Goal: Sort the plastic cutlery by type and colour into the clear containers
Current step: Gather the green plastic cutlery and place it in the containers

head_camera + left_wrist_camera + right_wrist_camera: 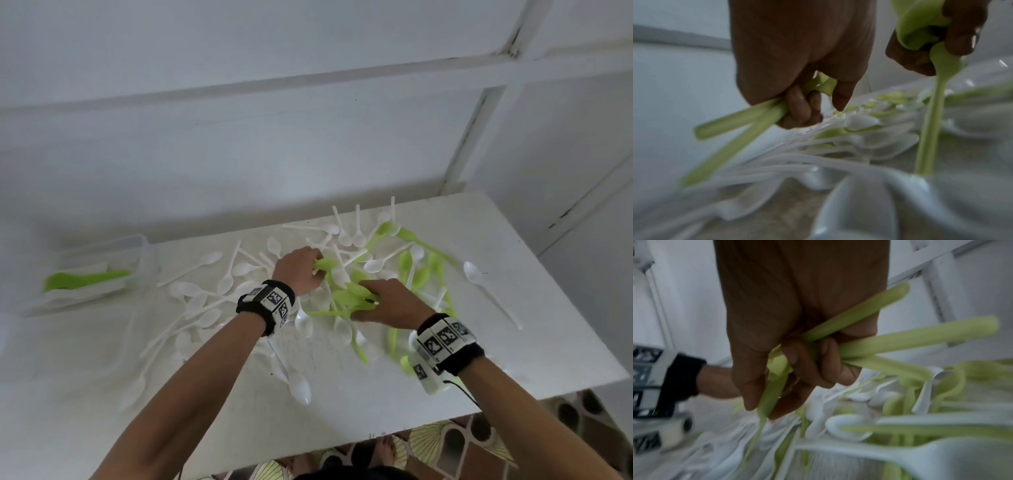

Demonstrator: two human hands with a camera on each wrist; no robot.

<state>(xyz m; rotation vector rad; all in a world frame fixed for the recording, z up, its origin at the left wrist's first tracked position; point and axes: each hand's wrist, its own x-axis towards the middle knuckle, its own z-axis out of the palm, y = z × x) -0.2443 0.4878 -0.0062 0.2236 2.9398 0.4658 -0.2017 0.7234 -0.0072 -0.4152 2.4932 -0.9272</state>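
A heap of white spoons [205, 308] and green spoons [421, 274] covers the white table [513, 359]. My left hand [301, 270] is over the middle of the heap with its fingers curled round green spoons [740, 120], whose handles stick out to the left. Just to its right, my right hand [383, 301] grips a bunch of green spoons [890, 340] with bowls pointing left [349, 294]. A clear container [102, 274] at the table's left edge holds green cutlery [85, 279].
A white wall rises right behind the table. One white spoon [479, 277] lies apart at the right. The table's near edge [445, 411] runs above a patterned floor [462, 445], where feet show.
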